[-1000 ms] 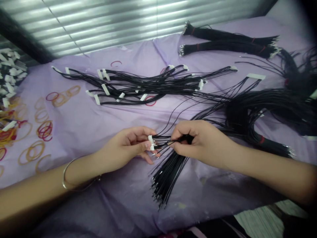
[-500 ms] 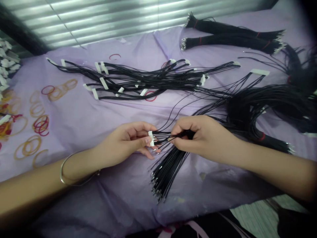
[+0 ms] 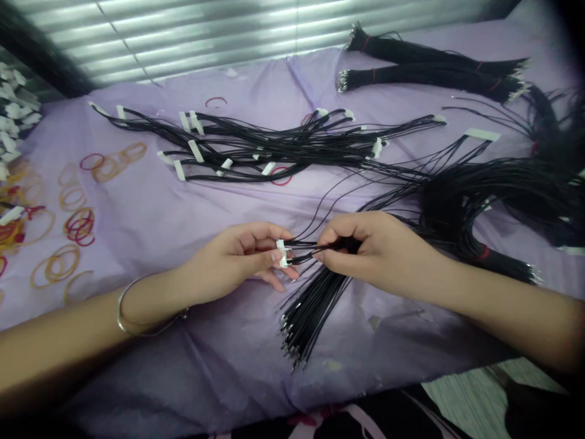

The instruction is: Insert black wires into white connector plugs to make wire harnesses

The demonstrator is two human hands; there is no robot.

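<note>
Between the thumb and fingers of my left hand (image 3: 249, 253) is a small white connector (image 3: 283, 253), with black wires running out of its right side. My right hand (image 3: 365, 247) pinches black wires (image 3: 305, 258) a short way to the right of that connector. Part of the wires is hidden inside my right fist. Below it a thick bundle of loose black wires (image 3: 308, 317) fans toward me, bare metal terminals at its ends. Two thin wires arc up behind my fingers toward the pile at the right.
Finished-looking wire lengths with white connectors (image 3: 292, 143) lie across the purple cloth (image 3: 183, 207). Tied wire bundles (image 3: 429, 79) sit at the back right, a large wire heap (image 3: 493, 183) at the right. Rubber bands (image 3: 80, 225) and white connectors (image 3: 16, 116) lie at the left.
The whole view has shifted slightly. Both hands keep their grip on the connector and the wires; the loose wire tip below the connector has moved slightly.
</note>
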